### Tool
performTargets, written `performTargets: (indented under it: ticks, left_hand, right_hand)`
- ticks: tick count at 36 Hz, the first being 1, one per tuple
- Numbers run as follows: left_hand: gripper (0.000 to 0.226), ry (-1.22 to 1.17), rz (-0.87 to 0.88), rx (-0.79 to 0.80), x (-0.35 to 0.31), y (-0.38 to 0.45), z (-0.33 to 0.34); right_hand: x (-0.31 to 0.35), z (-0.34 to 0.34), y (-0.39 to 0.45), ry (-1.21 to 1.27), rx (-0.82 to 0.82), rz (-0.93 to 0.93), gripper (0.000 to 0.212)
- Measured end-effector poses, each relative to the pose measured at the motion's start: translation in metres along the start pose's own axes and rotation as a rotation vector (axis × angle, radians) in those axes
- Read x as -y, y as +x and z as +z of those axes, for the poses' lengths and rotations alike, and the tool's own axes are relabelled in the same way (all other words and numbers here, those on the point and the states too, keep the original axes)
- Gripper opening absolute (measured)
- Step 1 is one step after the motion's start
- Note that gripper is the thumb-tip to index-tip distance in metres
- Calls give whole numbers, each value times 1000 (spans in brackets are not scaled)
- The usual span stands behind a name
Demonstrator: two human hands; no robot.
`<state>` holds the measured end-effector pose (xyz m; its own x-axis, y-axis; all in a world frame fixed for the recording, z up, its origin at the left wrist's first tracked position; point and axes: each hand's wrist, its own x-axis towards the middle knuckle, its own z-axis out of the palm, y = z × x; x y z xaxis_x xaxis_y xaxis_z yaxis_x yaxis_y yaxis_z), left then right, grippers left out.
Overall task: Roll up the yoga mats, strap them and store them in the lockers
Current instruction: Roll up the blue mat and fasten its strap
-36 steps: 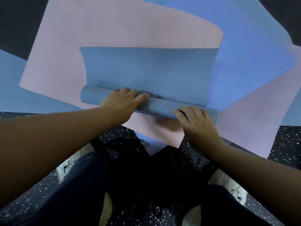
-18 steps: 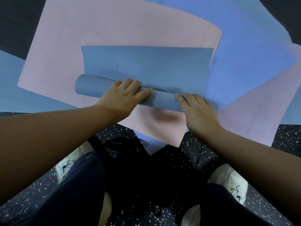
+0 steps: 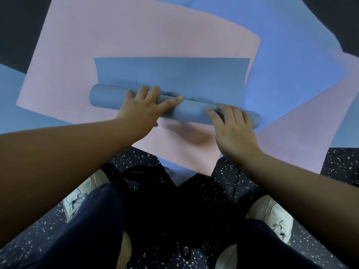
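Rolling step: left hand (image 3: 142,107) and right hand (image 3: 234,126), fingers flat, press the grey-blue mat roll (image 3: 192,111); next, push it far, evenly, over the remaining flat section (image 3: 172,72).

the half-rolled mat (image 3: 174,78) is a dull grey-blue. under it lies a pale pink mat (image 3: 116,45), and beyond that a brighter periwinkle-blue mat (image 3: 281,55). the floor (image 3: 340,162) is near-black, flecked with white. the trousers (image 3: 87,230) are dark navy, the shoes (image 3: 275,214) white.
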<state>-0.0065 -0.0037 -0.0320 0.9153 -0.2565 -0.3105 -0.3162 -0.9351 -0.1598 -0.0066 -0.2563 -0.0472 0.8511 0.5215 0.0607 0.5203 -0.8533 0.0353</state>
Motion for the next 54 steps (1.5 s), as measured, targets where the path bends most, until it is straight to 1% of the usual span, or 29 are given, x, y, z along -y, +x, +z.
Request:
performTargets:
  ticks: [4,6,10,15,17,21,23,25,26,30,34,35,37,39,42,46,49,54]
  left_hand:
    - [83,18,8,-4,2,8,-3]
    - [83,16,25,6,4,10,-5]
    - [84,19,68,17,7,7,-8]
    - [86,-16,148,65,-6,-14,-3]
    - [87,-45,180,90,-13,-26,2]
    - [88,-64,280,47,-18,-44,17]
    - [93,-55,318,71,-19,-47,25]
    - [86,-68,346,118,-19,-49,26]
    - [82,-70,360,130,-19,-49,25]
    - [72,-82,374,179,-17,-47,24]
    - [81,-61,370,220,-17,-41,21]
    - [80,-65,372,221,-17,-41,21]
    - [76,-76,371,196,-17,-42,23]
    - [80,-70,345,183,-18,-44,27]
    - [88,-33,298,163,-20,-43,30]
    - [96,37,255,150,-21,-33,21]
    - [100,41,235,193,-21,-26,16]
    - [100,53,226,197,-23,-24,19]
  right_hand:
    - [-4,3,-1,-11,26,-12,63]
    - [-4,2,-1,1,45,-13,68]
    - [-3,2,-7,-13,17,-56,71]
    - [-3,4,-21,-1,-68,-201,57]
    - [-1,5,-29,27,-96,-242,56]
    - [4,8,-47,89,-15,-333,63]
    - [6,9,-54,97,22,-355,56]
    - [8,10,-58,106,49,-363,43]
    - [8,10,-59,115,64,-362,40]
    - [7,9,-58,151,102,-346,38]
    - [6,9,-54,168,148,-315,35]
    - [6,9,-54,164,154,-312,35]
    - [7,9,-54,157,157,-306,37]
    - [8,9,-54,162,157,-293,42]
    - [9,8,-51,161,185,-264,67]
    - [8,4,-49,109,196,-230,82]
    - [8,2,-47,67,175,-217,84]
    - [9,5,-50,85,137,-197,76]
